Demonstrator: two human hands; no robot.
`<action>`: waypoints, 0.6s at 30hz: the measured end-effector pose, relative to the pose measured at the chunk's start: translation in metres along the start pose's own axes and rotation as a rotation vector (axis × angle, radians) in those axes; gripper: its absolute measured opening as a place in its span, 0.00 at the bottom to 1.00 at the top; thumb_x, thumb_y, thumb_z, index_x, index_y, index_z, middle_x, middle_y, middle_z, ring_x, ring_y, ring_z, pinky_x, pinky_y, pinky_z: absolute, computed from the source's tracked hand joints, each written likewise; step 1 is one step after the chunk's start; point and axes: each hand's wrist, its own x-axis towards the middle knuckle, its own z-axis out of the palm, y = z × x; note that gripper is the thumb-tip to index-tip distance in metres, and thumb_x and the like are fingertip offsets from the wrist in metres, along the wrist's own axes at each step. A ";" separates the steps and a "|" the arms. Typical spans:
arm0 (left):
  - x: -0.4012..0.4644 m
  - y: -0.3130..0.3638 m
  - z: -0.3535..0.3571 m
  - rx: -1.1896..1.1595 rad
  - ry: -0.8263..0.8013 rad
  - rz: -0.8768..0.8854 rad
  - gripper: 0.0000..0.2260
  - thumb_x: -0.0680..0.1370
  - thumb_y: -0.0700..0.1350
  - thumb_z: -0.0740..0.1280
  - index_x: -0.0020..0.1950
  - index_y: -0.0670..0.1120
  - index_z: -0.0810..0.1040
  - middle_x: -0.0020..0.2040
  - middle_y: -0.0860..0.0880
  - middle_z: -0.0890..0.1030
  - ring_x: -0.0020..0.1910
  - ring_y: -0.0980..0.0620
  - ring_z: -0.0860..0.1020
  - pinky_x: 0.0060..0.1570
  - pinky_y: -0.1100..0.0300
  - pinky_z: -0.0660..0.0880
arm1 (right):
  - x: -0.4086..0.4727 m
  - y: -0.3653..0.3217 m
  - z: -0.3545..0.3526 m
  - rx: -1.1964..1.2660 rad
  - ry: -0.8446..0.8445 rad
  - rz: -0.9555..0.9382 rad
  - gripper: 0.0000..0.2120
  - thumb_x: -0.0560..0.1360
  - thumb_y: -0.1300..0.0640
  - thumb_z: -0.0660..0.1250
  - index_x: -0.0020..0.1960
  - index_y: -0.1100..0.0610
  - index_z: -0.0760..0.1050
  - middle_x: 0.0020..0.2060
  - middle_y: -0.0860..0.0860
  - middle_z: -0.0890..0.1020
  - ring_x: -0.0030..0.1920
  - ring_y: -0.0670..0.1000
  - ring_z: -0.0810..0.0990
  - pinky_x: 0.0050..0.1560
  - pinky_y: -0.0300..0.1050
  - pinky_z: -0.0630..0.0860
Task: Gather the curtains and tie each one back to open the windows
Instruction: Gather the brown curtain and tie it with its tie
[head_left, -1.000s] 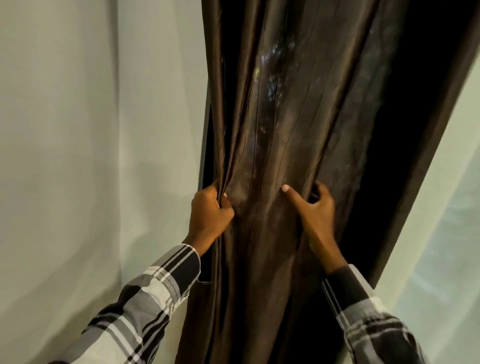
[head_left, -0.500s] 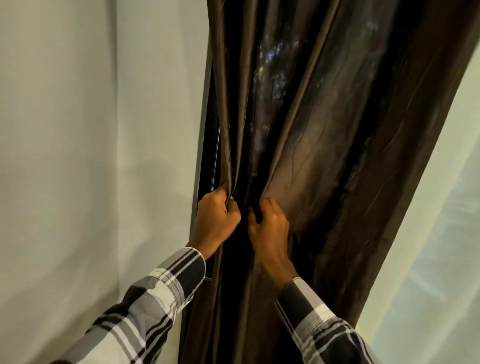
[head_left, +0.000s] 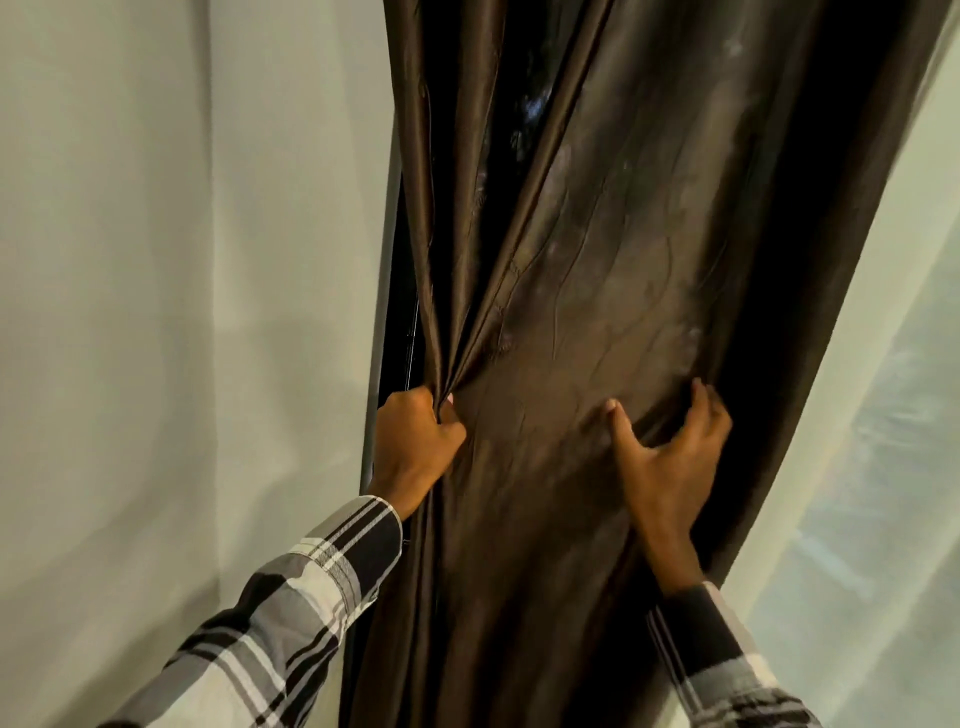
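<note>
We have the brown curtain (head_left: 597, 322) hanging down the middle of the head view, with the pale wall (head_left: 182, 312) to its left and a sheer white curtain (head_left: 883, 467) to its right. Our left hand (head_left: 415, 447) is clenched on a bunch of pleats at the curtain's left edge, fist tight, folds fanning up from it. Our right hand (head_left: 670, 457) is spread on the curtain's right part, thumb on the front face, fingers hooked round the next fold at the dark right edge; it looks like a loose grasp, not a full one. No tie-back is seen. We judge this the gathering step, partway done. The next move likely calls for pulling that right fold across to the left fist, then finding a tie.
</note>
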 end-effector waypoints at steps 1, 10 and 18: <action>0.000 0.000 0.000 -0.004 0.003 0.015 0.14 0.76 0.41 0.69 0.31 0.46 0.71 0.26 0.55 0.70 0.25 0.60 0.71 0.25 0.71 0.62 | 0.007 0.002 0.005 0.040 -0.016 0.088 0.45 0.68 0.36 0.73 0.77 0.54 0.61 0.74 0.53 0.63 0.73 0.54 0.66 0.69 0.45 0.64; 0.002 -0.010 -0.006 -0.042 -0.021 0.019 0.11 0.76 0.40 0.68 0.33 0.44 0.74 0.27 0.51 0.74 0.26 0.54 0.75 0.28 0.65 0.68 | 0.028 -0.047 0.044 0.673 -0.560 0.312 0.26 0.68 0.49 0.79 0.60 0.50 0.72 0.50 0.40 0.80 0.49 0.41 0.81 0.45 0.34 0.77; -0.009 -0.002 0.000 -0.021 0.041 0.077 0.21 0.75 0.37 0.68 0.28 0.51 0.63 0.24 0.56 0.67 0.22 0.60 0.66 0.23 0.71 0.65 | -0.028 -0.015 0.056 0.091 -0.173 -0.080 0.08 0.72 0.59 0.75 0.47 0.63 0.81 0.38 0.55 0.83 0.34 0.50 0.76 0.36 0.39 0.72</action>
